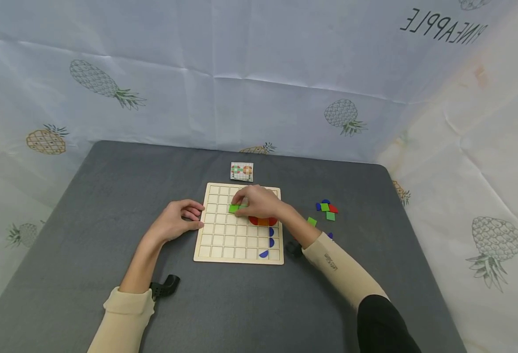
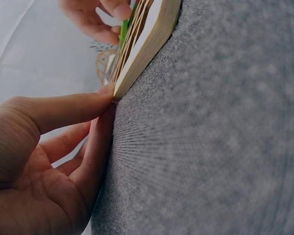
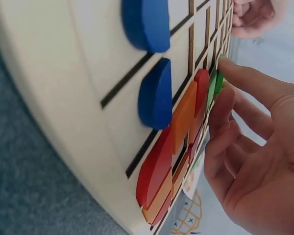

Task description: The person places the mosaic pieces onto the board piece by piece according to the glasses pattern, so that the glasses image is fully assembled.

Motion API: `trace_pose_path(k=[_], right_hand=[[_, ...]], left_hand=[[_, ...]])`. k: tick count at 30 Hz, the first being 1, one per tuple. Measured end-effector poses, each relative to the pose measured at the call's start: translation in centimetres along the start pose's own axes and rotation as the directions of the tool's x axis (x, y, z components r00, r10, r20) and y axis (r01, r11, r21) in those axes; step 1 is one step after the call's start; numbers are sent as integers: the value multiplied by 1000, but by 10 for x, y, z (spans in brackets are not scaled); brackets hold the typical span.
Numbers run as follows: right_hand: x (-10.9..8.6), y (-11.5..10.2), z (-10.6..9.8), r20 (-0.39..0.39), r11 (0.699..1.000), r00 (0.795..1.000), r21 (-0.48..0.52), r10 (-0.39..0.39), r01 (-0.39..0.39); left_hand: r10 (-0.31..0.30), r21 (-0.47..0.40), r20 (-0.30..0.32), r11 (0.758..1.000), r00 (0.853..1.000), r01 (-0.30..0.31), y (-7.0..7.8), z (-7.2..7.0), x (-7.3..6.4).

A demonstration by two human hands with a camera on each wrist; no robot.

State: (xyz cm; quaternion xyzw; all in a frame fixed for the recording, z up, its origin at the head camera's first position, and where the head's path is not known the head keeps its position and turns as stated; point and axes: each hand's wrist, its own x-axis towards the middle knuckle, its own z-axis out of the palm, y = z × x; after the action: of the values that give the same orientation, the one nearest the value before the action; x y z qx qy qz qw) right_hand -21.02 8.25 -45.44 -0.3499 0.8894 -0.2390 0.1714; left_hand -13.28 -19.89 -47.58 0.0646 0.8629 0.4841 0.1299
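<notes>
A pale wooden grid board [image 1: 212,240] lies on the dark table. My left hand [image 1: 175,218] holds its left edge, the thumb tip on the rim and the index finger alongside it in the left wrist view. Over the upper middle of the board, my right hand [image 1: 260,202] pinches a bright green square tile [image 1: 234,209] between thumb and fingers. A lighter green tile [image 3: 211,90] sits beside it in the right wrist view. Red pieces [image 3: 154,169] and orange squares [image 3: 184,117] lie on the board, partly hidden by the right hand from the head view.
Several blue half-round pieces [image 1: 271,232] lie on the board's right side. A small pattern card [image 1: 241,171] lies behind the board. To the right is a loose group of green, red and blue pieces [image 1: 325,207], with another green square [image 1: 312,221] near the right forearm.
</notes>
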Motion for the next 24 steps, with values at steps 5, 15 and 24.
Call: trace_pose_path(k=[5, 15, 24], right_hand=[[1, -4, 2, 12, 1000, 1000, -16, 23, -23], [-1, -3, 1, -9, 1000, 1000, -7, 0, 0], [-2, -1, 0, 3, 1000, 1000, 5, -14, 14]], left_hand=[[-1, -5, 4, 1000, 1000, 1, 1, -1, 0], [-11, -21, 8, 1000, 1000, 11, 0, -1, 0], [-18, -21, 3, 1000, 1000, 18, 0, -1, 0]])
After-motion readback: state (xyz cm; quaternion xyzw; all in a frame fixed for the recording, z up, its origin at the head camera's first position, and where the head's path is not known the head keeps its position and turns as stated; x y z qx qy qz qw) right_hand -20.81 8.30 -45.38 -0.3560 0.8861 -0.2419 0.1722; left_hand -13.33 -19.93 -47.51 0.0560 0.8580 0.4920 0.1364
